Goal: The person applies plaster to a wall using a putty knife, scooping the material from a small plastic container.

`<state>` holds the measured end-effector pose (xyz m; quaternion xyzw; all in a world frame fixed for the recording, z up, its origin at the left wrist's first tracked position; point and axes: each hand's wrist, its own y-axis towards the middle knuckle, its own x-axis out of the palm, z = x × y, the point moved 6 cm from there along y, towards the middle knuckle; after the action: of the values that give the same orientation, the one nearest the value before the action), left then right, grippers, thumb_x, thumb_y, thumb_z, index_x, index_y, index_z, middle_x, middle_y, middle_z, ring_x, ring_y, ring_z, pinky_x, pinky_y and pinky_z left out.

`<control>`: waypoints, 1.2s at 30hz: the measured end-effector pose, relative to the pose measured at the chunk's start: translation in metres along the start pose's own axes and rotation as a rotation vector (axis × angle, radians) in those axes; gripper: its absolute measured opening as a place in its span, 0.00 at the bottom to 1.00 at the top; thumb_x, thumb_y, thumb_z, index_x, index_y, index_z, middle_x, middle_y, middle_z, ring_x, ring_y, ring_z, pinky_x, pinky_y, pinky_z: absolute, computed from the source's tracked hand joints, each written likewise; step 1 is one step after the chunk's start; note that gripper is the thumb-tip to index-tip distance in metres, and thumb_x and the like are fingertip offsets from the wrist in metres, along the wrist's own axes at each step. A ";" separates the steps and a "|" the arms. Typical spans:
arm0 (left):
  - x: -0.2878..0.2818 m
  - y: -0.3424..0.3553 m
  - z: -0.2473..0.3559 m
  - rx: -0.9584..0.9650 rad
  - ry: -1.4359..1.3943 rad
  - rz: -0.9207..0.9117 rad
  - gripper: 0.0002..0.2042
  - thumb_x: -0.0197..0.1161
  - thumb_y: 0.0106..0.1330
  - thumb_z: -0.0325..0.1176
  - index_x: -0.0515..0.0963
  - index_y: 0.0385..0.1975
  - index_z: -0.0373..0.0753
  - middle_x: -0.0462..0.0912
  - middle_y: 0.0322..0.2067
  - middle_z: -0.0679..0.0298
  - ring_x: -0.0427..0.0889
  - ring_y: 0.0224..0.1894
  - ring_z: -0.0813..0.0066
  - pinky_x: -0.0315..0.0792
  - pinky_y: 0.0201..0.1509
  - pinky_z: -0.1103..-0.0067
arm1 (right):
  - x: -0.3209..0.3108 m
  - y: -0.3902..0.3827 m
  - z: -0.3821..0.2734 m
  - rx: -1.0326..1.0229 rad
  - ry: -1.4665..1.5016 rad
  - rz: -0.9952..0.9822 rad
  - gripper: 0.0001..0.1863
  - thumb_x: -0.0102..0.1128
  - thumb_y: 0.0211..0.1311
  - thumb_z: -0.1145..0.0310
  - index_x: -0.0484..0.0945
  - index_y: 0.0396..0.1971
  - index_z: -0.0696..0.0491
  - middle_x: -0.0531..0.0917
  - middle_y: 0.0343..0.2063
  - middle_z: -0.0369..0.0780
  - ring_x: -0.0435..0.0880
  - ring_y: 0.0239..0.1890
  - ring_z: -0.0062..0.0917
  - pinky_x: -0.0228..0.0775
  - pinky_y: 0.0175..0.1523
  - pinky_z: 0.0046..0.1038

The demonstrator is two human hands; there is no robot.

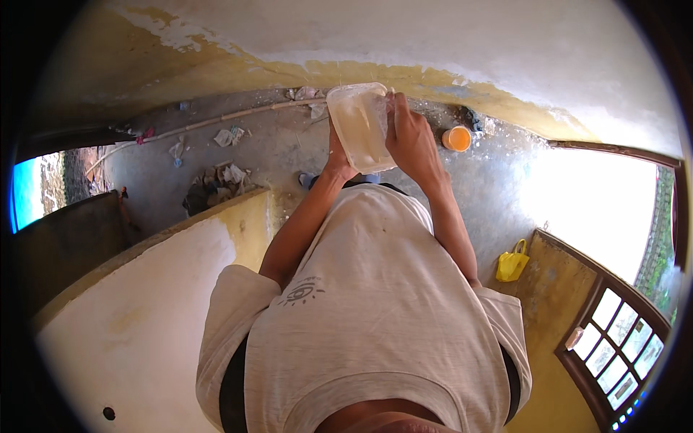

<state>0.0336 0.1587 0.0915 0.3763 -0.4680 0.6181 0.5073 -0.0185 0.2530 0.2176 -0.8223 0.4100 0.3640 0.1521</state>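
Observation:
A rectangular, translucent plastic container (354, 130) is held up in front of my chest, tilted so that its inside shows. There is a pale whitish film or residue on its inner walls. My left hand (338, 153) grips it at the lower left side, the fingers partly hidden behind it. My right hand (413, 137) is closed at the container's right edge. Something clear and thin shows by its fingertips, but I cannot make out what it is.
An orange-filled tub (456, 138) stands on the floor by the peeling wall (505, 94). A long pole (216, 119) lies at the left. Crumpled rags (213, 189) lie behind a low wall (144, 281). A yellow bag (512, 261) sits at the right near a window (621, 346).

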 end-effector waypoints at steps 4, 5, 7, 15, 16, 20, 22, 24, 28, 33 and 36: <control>0.013 0.001 0.004 0.026 0.011 -0.005 0.30 0.41 0.74 0.60 0.66 0.65 0.45 0.75 0.59 0.60 0.76 0.60 0.62 0.74 0.62 0.63 | -0.014 -0.004 -0.023 -0.026 0.053 0.102 0.15 0.49 0.65 0.78 0.62 0.50 0.62 0.79 0.23 0.58 0.79 0.30 0.57 0.68 0.34 0.50; 0.010 0.004 0.002 0.008 0.044 0.045 0.30 0.40 0.73 0.61 0.66 0.65 0.46 0.75 0.59 0.61 0.76 0.59 0.63 0.74 0.62 0.63 | -0.008 -0.005 -0.028 -0.007 0.066 0.045 0.16 0.50 0.64 0.78 0.62 0.50 0.62 0.78 0.23 0.57 0.79 0.30 0.56 0.69 0.34 0.50; 0.007 0.005 -0.002 -0.018 0.077 0.093 0.31 0.40 0.73 0.63 0.66 0.65 0.47 0.75 0.58 0.61 0.76 0.59 0.63 0.73 0.62 0.63 | 0.011 -0.003 -0.021 -0.062 -0.010 -0.017 0.18 0.51 0.61 0.79 0.62 0.51 0.62 0.79 0.24 0.58 0.80 0.30 0.55 0.70 0.34 0.49; 0.003 0.004 0.004 -0.026 0.106 0.082 0.30 0.40 0.73 0.62 0.67 0.64 0.47 0.76 0.58 0.64 0.77 0.59 0.66 0.73 0.62 0.63 | 0.016 0.005 -0.018 0.012 -0.077 -0.110 0.24 0.51 0.59 0.79 0.59 0.55 0.63 0.80 0.26 0.58 0.81 0.30 0.55 0.71 0.34 0.51; 0.004 0.004 0.004 -0.014 0.080 0.085 0.30 0.40 0.73 0.62 0.67 0.64 0.47 0.76 0.58 0.64 0.77 0.59 0.66 0.73 0.62 0.63 | 0.007 0.003 -0.021 -0.018 -0.056 -0.036 0.22 0.52 0.58 0.79 0.60 0.53 0.62 0.80 0.25 0.57 0.81 0.29 0.55 0.71 0.33 0.51; 0.001 0.006 0.006 -0.052 0.075 0.094 0.36 0.36 0.69 0.69 0.64 0.66 0.48 0.74 0.60 0.63 0.75 0.61 0.64 0.72 0.64 0.64 | 0.021 0.006 -0.015 -0.012 -0.100 -0.088 0.21 0.51 0.58 0.78 0.61 0.51 0.61 0.81 0.26 0.55 0.81 0.27 0.54 0.72 0.31 0.50; 0.000 0.003 0.006 -0.035 0.095 0.110 0.39 0.35 0.67 0.72 0.63 0.67 0.48 0.72 0.61 0.62 0.74 0.61 0.63 0.72 0.64 0.64 | 0.010 0.006 -0.013 -0.015 -0.071 -0.044 0.20 0.51 0.58 0.78 0.60 0.51 0.61 0.81 0.26 0.55 0.81 0.28 0.54 0.72 0.31 0.50; 0.001 0.003 0.009 -0.021 0.085 0.101 0.39 0.35 0.67 0.72 0.63 0.67 0.48 0.73 0.61 0.62 0.74 0.61 0.64 0.72 0.64 0.64 | 0.004 0.006 -0.016 -0.017 -0.043 0.005 0.20 0.51 0.58 0.78 0.60 0.51 0.61 0.81 0.27 0.55 0.81 0.28 0.54 0.72 0.31 0.50; -0.001 0.002 0.009 -0.036 0.091 0.106 0.39 0.35 0.67 0.72 0.63 0.67 0.48 0.73 0.60 0.63 0.75 0.61 0.64 0.72 0.64 0.64 | 0.019 0.004 -0.008 -0.020 -0.067 -0.056 0.19 0.51 0.59 0.77 0.61 0.50 0.61 0.81 0.29 0.56 0.81 0.28 0.54 0.73 0.32 0.50; 0.012 -0.002 0.008 -0.016 0.069 0.102 0.40 0.36 0.66 0.73 0.63 0.67 0.47 0.73 0.60 0.61 0.74 0.61 0.64 0.72 0.65 0.65 | -0.007 0.001 -0.034 -0.038 0.024 0.007 0.18 0.51 0.59 0.77 0.62 0.49 0.61 0.81 0.30 0.56 0.81 0.29 0.54 0.72 0.32 0.50; 0.004 -0.001 0.003 -0.051 -0.008 -0.021 0.33 0.39 0.71 0.66 0.65 0.65 0.49 0.74 0.60 0.63 0.75 0.61 0.63 0.70 0.65 0.62 | 0.028 -0.004 -0.032 -0.184 -0.037 -0.017 0.18 0.52 0.58 0.78 0.62 0.48 0.61 0.81 0.28 0.56 0.82 0.28 0.53 0.72 0.32 0.50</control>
<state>0.0341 0.1572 0.0967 0.3707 -0.4816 0.5989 0.5214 0.0107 0.2221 0.2197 -0.8294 0.3652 0.4138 0.0865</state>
